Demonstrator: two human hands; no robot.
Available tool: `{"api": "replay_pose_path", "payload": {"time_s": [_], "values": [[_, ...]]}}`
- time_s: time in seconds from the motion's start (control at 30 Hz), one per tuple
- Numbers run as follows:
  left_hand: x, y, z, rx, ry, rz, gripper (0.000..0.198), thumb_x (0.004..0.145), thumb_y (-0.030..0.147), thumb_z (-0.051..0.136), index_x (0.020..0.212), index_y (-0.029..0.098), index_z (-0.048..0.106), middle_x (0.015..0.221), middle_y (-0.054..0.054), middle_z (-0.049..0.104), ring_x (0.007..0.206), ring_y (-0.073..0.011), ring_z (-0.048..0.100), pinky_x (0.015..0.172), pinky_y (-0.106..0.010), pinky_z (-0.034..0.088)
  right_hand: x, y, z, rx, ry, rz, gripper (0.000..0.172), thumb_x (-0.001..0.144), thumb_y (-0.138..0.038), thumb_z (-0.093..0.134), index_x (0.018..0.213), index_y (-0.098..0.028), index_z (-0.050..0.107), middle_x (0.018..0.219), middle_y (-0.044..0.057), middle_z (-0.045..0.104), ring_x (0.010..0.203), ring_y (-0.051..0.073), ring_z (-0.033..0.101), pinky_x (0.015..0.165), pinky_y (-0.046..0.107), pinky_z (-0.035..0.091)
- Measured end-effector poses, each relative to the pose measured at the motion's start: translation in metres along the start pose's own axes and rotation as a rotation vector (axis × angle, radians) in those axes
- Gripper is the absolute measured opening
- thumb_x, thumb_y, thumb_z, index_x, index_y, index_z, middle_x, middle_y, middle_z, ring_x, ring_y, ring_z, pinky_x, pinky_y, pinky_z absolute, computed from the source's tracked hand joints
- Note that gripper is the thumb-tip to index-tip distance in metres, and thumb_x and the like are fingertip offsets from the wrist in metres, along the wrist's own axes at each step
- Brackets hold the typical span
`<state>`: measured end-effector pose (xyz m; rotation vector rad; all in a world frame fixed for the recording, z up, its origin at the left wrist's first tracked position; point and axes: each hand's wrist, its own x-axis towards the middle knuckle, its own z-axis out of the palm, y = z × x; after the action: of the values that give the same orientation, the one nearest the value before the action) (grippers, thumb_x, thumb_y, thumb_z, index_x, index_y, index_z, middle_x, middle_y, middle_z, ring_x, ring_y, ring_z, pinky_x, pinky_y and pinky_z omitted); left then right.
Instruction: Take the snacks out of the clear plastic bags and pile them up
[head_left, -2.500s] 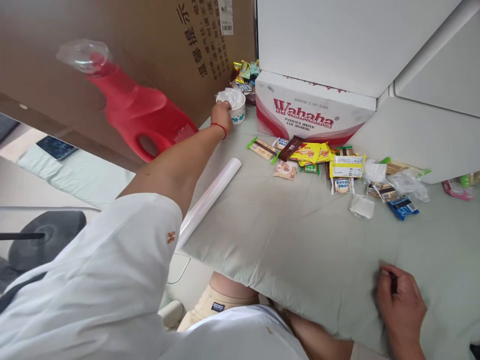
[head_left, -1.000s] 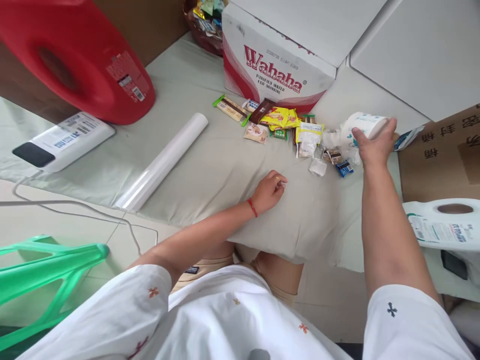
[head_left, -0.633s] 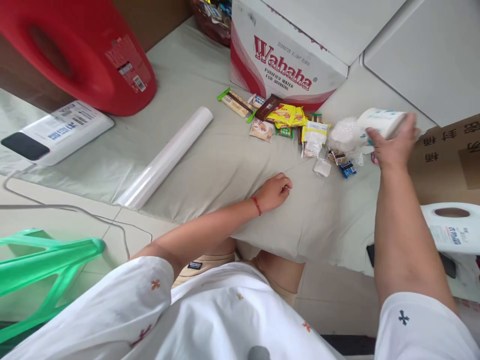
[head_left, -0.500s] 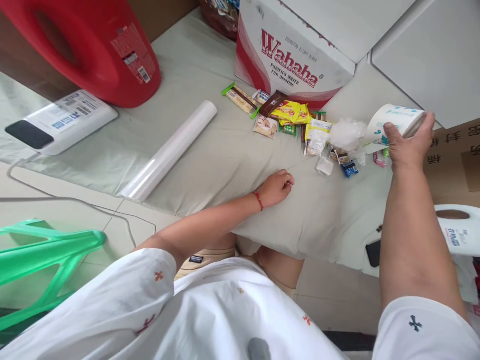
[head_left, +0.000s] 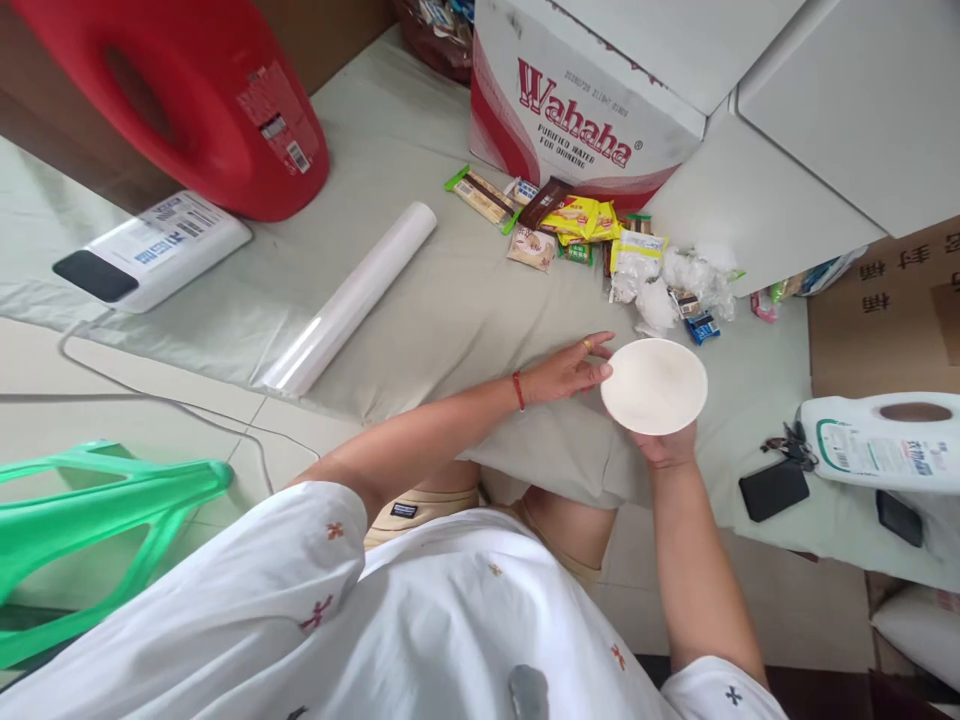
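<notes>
We see a big pale green cloth [head_left: 465, 310] spread out in front of our knees. A water box [head_left: 577, 120], red and white, stands near its back edge. At the back left we see a red jug [head_left: 251, 130], and a green stool [head_left: 112, 495] is down on the floor to our left. A clear, shiny roll [head_left: 352, 295] lies slanted on the cloth, and a white jug [head_left: 862, 445] is over on the right side.

The white bowl [head_left: 654, 388] is right in front of us, up above the cloth, with its round mouth facing us. Our right hand [head_left: 666, 443] grips it from underneath; the bowl hides most of those fingers. Our left hand [head_left: 566, 372] is loose and spread, with its thumb at the bowl's left rim. We can't tell if it helps carry the bowl.

Behind the bowl, crinkly bags [head_left: 656, 303] sit beside a pile of little snacks [head_left: 577, 220]. Near the white jug lies a black case [head_left: 772, 490], with some keys [head_left: 789, 445] just beside it.
</notes>
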<state>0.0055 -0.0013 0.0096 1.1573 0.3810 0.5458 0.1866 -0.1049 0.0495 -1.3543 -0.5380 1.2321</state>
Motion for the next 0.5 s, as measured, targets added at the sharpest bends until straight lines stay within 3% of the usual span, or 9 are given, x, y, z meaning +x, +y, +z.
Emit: {"api": "replay_pose_path", "payload": {"time_s": [0.07,0.17,0.23,0.27,0.3,0.37,0.43,0.5], "values": [[0.0,-0.002,0.0,-0.019,-0.079,-0.037,0.082,0.076,0.054,0.079,0.146,0.02,0.051,0.121,-0.011,0.067,0.075,-0.0131,0.058,0.06,-0.024,0.044,-0.005,0.011,0.006,-0.171,0.01,-0.006,0.071,0.091,-0.083,0.042,0.122,-0.026,0.07,0.127,0.009,0.073,0.119,0.032,0.069,0.087,0.051,0.064],[-0.001,-0.004,0.0,-0.115,-0.034,-0.131,0.068,0.069,0.038,0.077,0.131,0.017,0.059,0.102,-0.006,0.069,0.078,-0.0171,0.06,0.061,-0.024,0.046,-0.019,0.008,0.001,-0.589,0.198,-0.224,0.076,0.094,-0.083,0.038,0.118,-0.02,0.072,0.119,0.012,0.074,0.105,0.031,0.072,0.079,0.044,0.065],[-0.002,-0.002,-0.001,-0.165,0.053,-0.174,0.06,0.069,0.034,0.073,0.125,0.019,0.059,0.096,-0.004,0.068,0.075,-0.0163,0.06,0.057,-0.022,0.043,-0.038,-0.001,-0.009,-0.823,0.315,-0.459,0.063,0.095,-0.071,0.054,0.128,-0.02,0.069,0.137,0.015,0.066,0.098,0.027,0.072,0.077,0.042,0.064],[-0.003,0.0,-0.001,-0.156,0.077,-0.187,0.055,0.071,0.035,0.072,0.123,0.02,0.058,0.093,-0.002,0.066,0.072,-0.0151,0.058,0.054,-0.021,0.04,-0.049,-0.006,-0.013,-0.929,0.308,-0.579,0.057,0.094,-0.062,0.063,0.135,-0.022,0.065,0.147,0.016,0.059,0.094,0.025,0.071,0.078,0.041,0.063],[-0.004,0.002,-0.001,-0.121,0.075,-0.196,0.051,0.075,0.038,0.072,0.12,0.02,0.058,0.09,-0.002,0.065,0.069,-0.014,0.057,0.052,-0.02,0.038,-0.059,-0.011,-0.017,-1.046,0.25,-0.686,0.055,0.094,-0.052,0.069,0.14,-0.024,0.062,0.154,0.017,0.052,0.092,0.022,0.071,0.08,0.042,0.063],[-0.007,0.008,-0.002,0.006,-0.012,-0.202,0.049,0.081,0.048,0.073,0.117,0.018,0.059,0.086,-0.002,0.063,0.065,-0.0127,0.055,0.049,-0.02,0.035,-0.077,-0.018,-0.021,-1.308,-0.005,-0.829,0.048,0.095,-0.034,0.069,0.143,-0.03,0.061,0.156,0.016,0.051,0.092,0.02,0.071,0.084,0.042,0.063],[-0.009,0.013,-0.002,0.121,-0.154,-0.193,0.061,0.083,0.059,0.074,0.124,0.016,0.06,0.093,-0.005,0.066,0.065,-0.0124,0.056,0.047,-0.021,0.037,-0.087,-0.023,-0.025,-1.447,-0.27,-0.841,0.036,0.098,-0.022,0.062,0.133,-0.031,0.068,0.141,0.011,0.065,0.096,0.022,0.071,0.086,0.041,0.062],[-0.01,0.014,-0.002,0.152,-0.239,-0.189,0.077,0.085,0.067,0.07,0.141,0.017,0.054,0.113,-0.011,0.068,0.07,-0.0137,0.061,0.048,-0.022,0.042,-0.091,-0.027,-0.037,-1.469,-0.337,-0.809,0.028,0.1,-0.018,0.056,0.118,-0.029,0.074,0.12,0.008,0.075,0.099,0.023,0.071,0.086,0.04,0.061]]}}
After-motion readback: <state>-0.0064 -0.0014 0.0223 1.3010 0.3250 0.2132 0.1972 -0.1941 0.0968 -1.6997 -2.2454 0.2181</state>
